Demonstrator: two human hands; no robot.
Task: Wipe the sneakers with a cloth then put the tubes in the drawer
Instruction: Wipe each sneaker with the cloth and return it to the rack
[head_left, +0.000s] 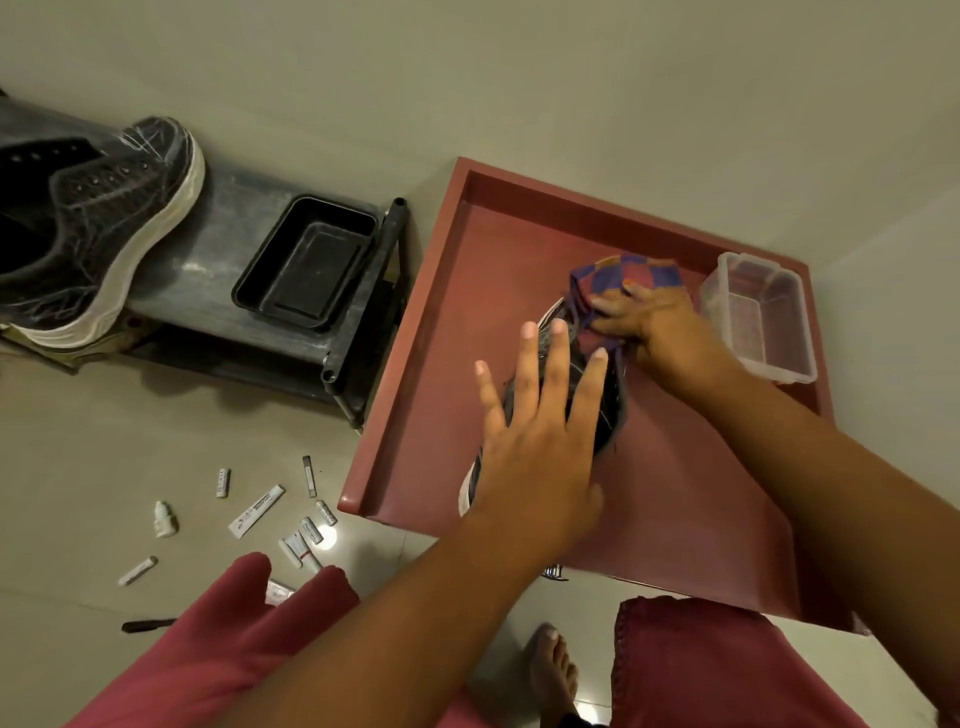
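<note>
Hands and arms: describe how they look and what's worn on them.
Both arms are bare as far as the frame shows, with no sleeves. The left hand and right hand show no rings, watch, bracelets or gloves. Fingernails are short and unpainted. Only other clothing visible: loose pink-red trousers.

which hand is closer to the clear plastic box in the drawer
Right. The right hand presses the checked cloth on the sneaker's toe, just beside the clear plastic box. The left hand lies spread over the sneaker's middle, farther from it.
</note>
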